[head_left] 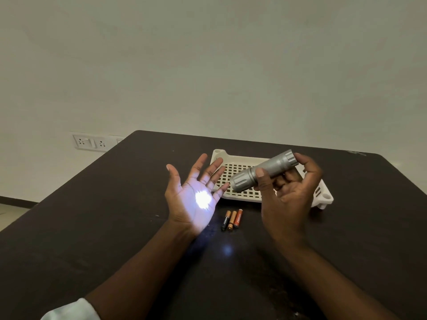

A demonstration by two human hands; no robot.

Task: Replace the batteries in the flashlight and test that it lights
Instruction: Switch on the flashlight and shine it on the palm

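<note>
Right hand (286,192) wraps the flashlight (263,173) mid-barrel, right of centre frame, over the slotted tray (242,167). Left hand (196,192) is spread flat with nothing in it, beam spot on the palm: it lights. Looks rigid, light, smooth metal; knurled ends give best grip. Three batteries (231,219) lie below centre. Table (92,215) is open lower left, edges well off.

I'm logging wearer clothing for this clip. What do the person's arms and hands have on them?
Both hands, the left hand and the right hand, are bare: no gloves, rings or watch visible. Both forearms are uncovered. The only clothing in view is a pale, whitish sleeve pushed up on the left arm at the bottom edge of the picture.
</note>
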